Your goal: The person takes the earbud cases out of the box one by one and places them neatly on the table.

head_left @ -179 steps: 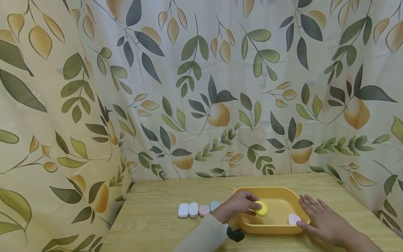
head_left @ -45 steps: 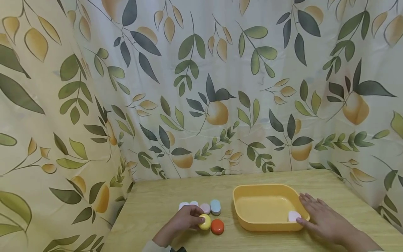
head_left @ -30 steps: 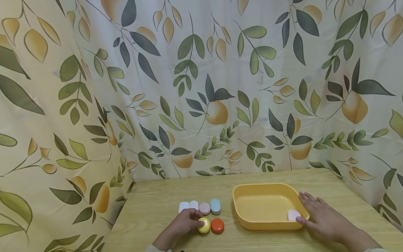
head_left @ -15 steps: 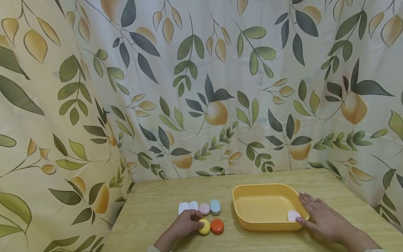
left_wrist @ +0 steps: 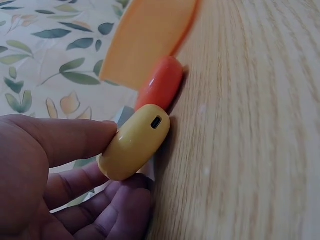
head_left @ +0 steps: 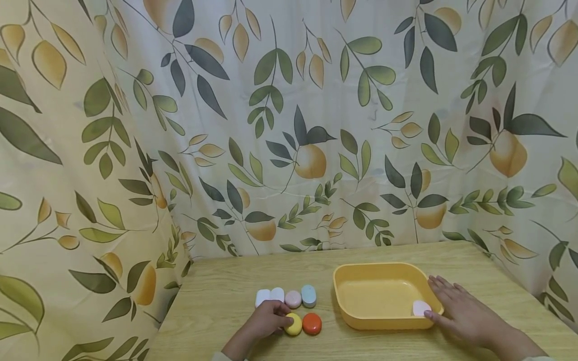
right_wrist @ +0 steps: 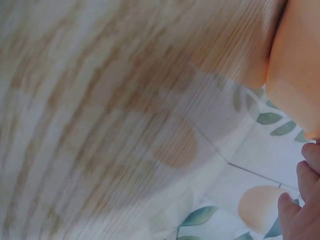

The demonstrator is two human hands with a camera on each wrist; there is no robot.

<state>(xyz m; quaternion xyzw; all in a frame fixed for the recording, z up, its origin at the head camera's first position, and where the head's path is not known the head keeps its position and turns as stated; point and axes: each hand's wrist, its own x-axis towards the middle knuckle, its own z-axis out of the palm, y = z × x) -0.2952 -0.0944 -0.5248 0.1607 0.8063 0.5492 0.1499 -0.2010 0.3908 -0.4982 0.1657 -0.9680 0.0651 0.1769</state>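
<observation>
My left hand point(head_left: 264, 321) pinches a rounded yellow earbud case point(head_left: 294, 324) between thumb and fingers, low over the table. A small charging port shows on the case's edge in the left wrist view. Right beside it lies a glossy orange-red case point(head_left: 312, 324). Behind these two is a row of cases: two white ones, the left white case point(head_left: 262, 297) partly covered by my hand, then a round pink case point(head_left: 293, 299) and a light blue oval case point(head_left: 309, 296). My right hand point(head_left: 467, 313) rests with straight fingers on the right rim of a yellow plastic basin point(head_left: 384, 323).
Inside the basin, a pale pink case point(head_left: 421, 308) lies in the near right corner. Wood-grain tabletop point(head_left: 226, 276) surrounds everything. A curtain point(head_left: 289, 150) printed with leaves and fruit hangs behind the table and along its left side.
Since the oldest frame, my left hand has carried the yellow case out of the basin leftward, down beside the orange-red one. Over the last second it hardly moves. My right hand stays on the rim.
</observation>
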